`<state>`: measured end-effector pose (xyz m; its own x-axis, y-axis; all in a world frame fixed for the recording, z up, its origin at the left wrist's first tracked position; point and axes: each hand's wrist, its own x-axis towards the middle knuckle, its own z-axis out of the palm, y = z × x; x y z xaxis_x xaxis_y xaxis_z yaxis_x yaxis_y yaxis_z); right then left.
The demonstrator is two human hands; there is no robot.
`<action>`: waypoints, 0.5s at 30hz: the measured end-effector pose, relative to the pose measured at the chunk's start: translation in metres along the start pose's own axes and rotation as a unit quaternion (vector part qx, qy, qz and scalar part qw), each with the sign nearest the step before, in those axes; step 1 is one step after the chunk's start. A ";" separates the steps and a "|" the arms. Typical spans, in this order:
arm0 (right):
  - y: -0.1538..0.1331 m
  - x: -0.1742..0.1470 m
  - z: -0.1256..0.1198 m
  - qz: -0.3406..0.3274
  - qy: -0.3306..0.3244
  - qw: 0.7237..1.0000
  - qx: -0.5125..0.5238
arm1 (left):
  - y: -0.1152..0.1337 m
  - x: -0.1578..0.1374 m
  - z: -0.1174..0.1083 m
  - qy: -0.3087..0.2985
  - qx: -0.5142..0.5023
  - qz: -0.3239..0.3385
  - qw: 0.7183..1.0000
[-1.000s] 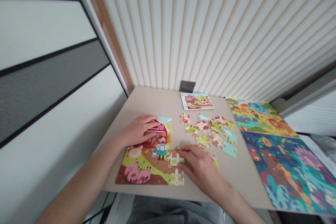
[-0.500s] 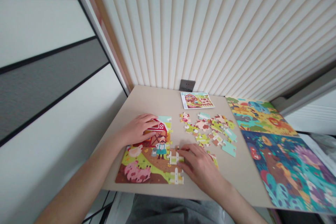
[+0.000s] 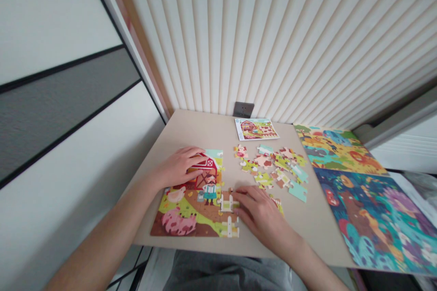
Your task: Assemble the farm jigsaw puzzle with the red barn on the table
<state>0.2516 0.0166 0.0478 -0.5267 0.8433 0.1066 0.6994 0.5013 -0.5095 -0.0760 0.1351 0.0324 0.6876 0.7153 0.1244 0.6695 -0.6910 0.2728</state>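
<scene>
A partly joined farm jigsaw puzzle (image 3: 205,209) lies at the table's front left, with a barn, a farmer, a hen and a pig on it. My left hand (image 3: 182,166) rests flat over its upper left, fingers spread on the barn. At the puzzle's right edge my right hand (image 3: 256,204) has its thumb and fingers closed on a puzzle piece (image 3: 226,202) with a white fence on brown ground. That piece sits beside the farmer, above another fence part; whether it is fully seated I cannot tell. Another piece (image 3: 277,202) shows partly behind my right hand.
Several loose puzzle pieces (image 3: 262,179) lie right of centre. Behind them is a picture card (image 3: 256,129) of the farm, near a dark wall socket (image 3: 243,109). Two finished puzzles, one yellow (image 3: 337,148) and one dark blue (image 3: 375,223), lie at the right.
Hardly anything differs. My right hand stays at the fence piece with only a slight shift of its fingers, and my left hand keeps its place on the puzzle.
</scene>
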 end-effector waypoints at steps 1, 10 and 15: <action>0.000 0.000 0.000 -0.003 -0.002 1.000 -0.001 | 0.000 0.000 0.000 0.001 -0.001 -0.001 1.000; 0.010 -0.008 -0.005 -0.025 0.017 0.998 -0.047 | -0.001 0.000 0.000 0.003 0.000 0.001 1.000; 0.019 -0.044 -0.015 -0.033 0.026 0.998 -0.047 | -0.002 -0.001 0.002 0.011 -0.003 0.001 1.000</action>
<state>0.2951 -0.0081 0.0462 -0.5492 0.8152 0.1838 0.7072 0.5706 -0.4175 -0.0776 0.1355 0.0300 0.6827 0.7161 0.1452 0.6666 -0.6918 0.2776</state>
